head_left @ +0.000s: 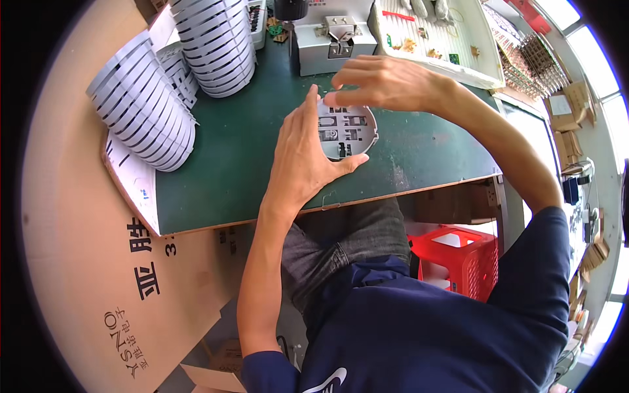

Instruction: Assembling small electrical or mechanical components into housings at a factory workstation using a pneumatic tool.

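A round, light grey plastic housing (354,124) lies on the green tabletop in front of me, its inner face with slots and ribs turned up. My left hand (303,147) grips it from the left, with long fingers along its left edge and the thumb by its near rim. Over the housing's far edge is my right hand (377,84), fingers bent and the thumb close to the rim. A gap shows between that thumb and the forefinger, and I see nothing between them.
Tall stacks of grey plastic housings (147,105) lean at the left of the green table (223,164). Beyond my hands stands a metal fixture (334,46). A white tray (481,72) with small parts sits at the back right. A red plastic stool (458,259) is below the table.
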Tool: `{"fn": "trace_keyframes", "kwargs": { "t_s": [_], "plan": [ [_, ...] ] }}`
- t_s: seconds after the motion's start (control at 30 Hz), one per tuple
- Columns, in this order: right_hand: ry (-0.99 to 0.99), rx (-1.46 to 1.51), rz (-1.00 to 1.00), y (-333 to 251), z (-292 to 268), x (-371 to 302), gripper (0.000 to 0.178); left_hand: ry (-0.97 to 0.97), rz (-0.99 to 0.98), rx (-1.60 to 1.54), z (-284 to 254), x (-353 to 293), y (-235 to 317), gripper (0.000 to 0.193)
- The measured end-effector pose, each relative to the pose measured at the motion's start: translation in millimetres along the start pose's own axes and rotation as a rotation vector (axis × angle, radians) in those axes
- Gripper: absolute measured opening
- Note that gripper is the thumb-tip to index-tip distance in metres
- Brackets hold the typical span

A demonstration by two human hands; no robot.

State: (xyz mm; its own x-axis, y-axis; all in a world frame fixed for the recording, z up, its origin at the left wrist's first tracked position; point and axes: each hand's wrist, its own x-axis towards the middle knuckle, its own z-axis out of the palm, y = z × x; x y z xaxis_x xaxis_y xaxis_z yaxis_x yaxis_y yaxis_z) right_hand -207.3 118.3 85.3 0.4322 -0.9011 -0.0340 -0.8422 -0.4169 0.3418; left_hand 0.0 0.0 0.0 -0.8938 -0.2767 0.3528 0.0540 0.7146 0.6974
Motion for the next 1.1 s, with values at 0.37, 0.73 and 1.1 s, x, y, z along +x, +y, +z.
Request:
{"fn": "trace_keyframes", "kwargs": {
  "t_s": [0.37, 0.73, 1.1],
  "plan": [
    [0.637, 0.639, 0.551, -77, -10, -13, 0.036, 0.371, -0.084, -0.669, -5, -8, 30, 0.023],
    [0.708, 1.448, 0.754, -107, -15, 2, 0.039, 0.488, 0.1, -0.276, -8, -18, 39, 0.015],
    [0.883, 1.655, 0.678, -122, 5, 6, 0.033, 0.591, 0.28, 0.106, -11, -26, 41, 0.016]
  ]
}}
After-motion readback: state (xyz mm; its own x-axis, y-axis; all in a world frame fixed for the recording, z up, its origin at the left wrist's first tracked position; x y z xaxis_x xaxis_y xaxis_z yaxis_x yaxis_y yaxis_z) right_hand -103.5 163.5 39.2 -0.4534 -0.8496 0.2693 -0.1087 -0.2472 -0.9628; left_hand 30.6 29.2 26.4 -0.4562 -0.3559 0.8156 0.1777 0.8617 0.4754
